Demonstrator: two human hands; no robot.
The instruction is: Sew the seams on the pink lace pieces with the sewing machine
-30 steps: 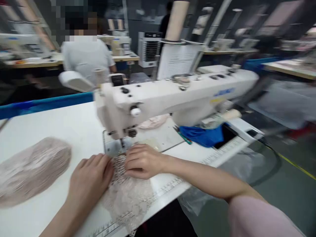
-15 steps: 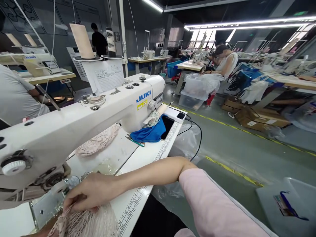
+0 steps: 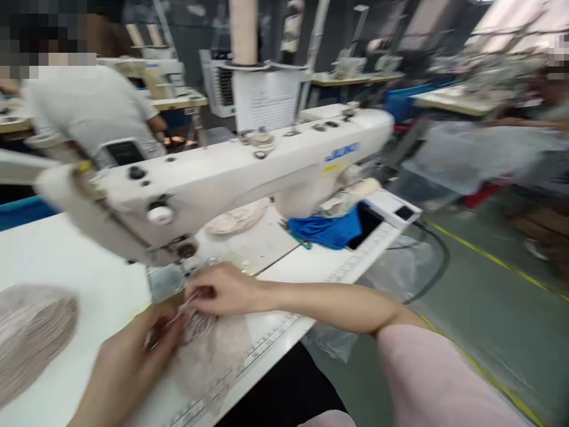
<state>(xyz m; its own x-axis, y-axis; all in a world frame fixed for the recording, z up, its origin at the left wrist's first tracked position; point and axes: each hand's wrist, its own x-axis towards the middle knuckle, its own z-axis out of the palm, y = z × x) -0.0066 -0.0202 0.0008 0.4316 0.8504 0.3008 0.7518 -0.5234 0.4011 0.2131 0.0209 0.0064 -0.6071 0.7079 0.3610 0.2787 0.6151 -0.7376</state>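
A white sewing machine (image 3: 249,172) stands on a white table (image 3: 80,261). Beneath its needle end lies a piece of pale pink lace (image 3: 208,350). My right hand (image 3: 222,290) is closed in a pinch on the lace's top edge, just right of the needle. My left hand (image 3: 128,362) is at the lace's left side with fingers curled, and a thin metal tool seems to show between them; motion blur hides the detail. The whole picture is smeared.
A pile of lace pieces (image 3: 31,332) lies at the table's left. More lace (image 3: 235,218) and a blue cloth (image 3: 329,228) sit behind the machine arm. A person in a white shirt (image 3: 89,112) sits beyond. A cable (image 3: 433,267) and plastic sheet hang off the right edge.
The camera swung right toward the aisle and back to the machine. My hands stayed at the lace; the left one now has its fingers curled instead of lying flat.
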